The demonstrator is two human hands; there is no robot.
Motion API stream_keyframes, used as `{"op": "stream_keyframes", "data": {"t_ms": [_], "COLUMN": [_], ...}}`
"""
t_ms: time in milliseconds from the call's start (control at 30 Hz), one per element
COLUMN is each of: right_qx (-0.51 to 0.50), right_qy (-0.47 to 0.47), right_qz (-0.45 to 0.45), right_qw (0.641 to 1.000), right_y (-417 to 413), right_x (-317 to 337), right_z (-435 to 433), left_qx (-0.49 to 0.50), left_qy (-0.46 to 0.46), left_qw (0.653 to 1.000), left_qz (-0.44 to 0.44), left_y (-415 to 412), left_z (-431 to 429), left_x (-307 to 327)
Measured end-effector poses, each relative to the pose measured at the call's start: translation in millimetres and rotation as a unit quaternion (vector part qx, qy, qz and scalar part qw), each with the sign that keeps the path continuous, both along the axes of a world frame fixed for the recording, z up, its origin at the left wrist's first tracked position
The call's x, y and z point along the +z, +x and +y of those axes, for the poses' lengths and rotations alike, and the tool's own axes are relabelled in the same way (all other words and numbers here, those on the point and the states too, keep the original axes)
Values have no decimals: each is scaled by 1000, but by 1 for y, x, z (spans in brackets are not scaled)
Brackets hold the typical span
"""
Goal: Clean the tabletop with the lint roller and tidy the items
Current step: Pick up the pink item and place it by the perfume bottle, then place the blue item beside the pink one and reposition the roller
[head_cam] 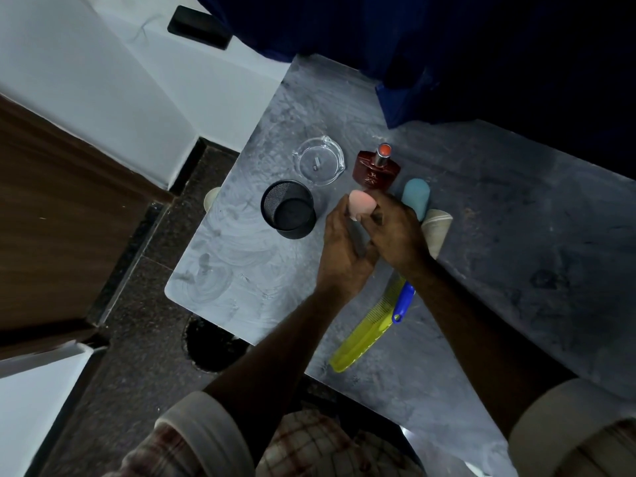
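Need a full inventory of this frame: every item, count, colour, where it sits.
table: 1, grey marbled, centre and right
pen cup: 1, black mesh, upright near the table's left edge
glass dish: 1, clear, behind the pen cup
bottle: 1, dark red, right of the glass dish
sponge: 1, pink, between both hands
rounded item: 1, light blue, right of the bottle; cannot tell what it is
lint roller: 1, blue handle, pale roll, partly under the right wrist
comb: 1, yellow, near the front edge
phone: 1, black, white ledge top left
cloth: 1, dark blue, at the back
left hand: 1, holds the sponge
right hand: 1, holds the sponge
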State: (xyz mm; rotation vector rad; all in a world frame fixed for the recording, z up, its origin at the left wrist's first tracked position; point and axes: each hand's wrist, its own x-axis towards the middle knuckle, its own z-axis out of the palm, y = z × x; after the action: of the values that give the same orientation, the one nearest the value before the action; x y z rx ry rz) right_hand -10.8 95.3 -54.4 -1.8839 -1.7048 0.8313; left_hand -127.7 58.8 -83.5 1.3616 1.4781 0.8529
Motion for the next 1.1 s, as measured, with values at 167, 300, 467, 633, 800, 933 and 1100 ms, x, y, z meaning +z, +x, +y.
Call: {"op": "stream_keyframes", "data": {"t_ms": [167,300,467,633,800,933,1100], "right_qx": [7,6,-3,-94,-101,-33,15], "right_qy": [-8,-24,-42,45,21,-95,-132], "right_qz": [-4,8,23,11,-96,-174,-164], "right_qw": [1000,1000,999,994,990,980,977], "right_y": [0,0,3,29,78,94,101], "right_x": [1,3,7,21,35,32,20], "right_z": [0,0,-4,-8,17,46,58], "left_qx": [10,11,24,64,17,-49,-80], "left_qy": [-6,-2,9,-6,-12,2,8], "left_qw": [1000,1000,999,998,999,996,992], "left_qz": [-6,7,21,-24,26,71,96], "left_y": [1,2,2,0,21,48,72], "left_z": [-1,-4,-8,-37,-57,-23,-7], "left_x": [1,1,4,8,13,33,52]}}
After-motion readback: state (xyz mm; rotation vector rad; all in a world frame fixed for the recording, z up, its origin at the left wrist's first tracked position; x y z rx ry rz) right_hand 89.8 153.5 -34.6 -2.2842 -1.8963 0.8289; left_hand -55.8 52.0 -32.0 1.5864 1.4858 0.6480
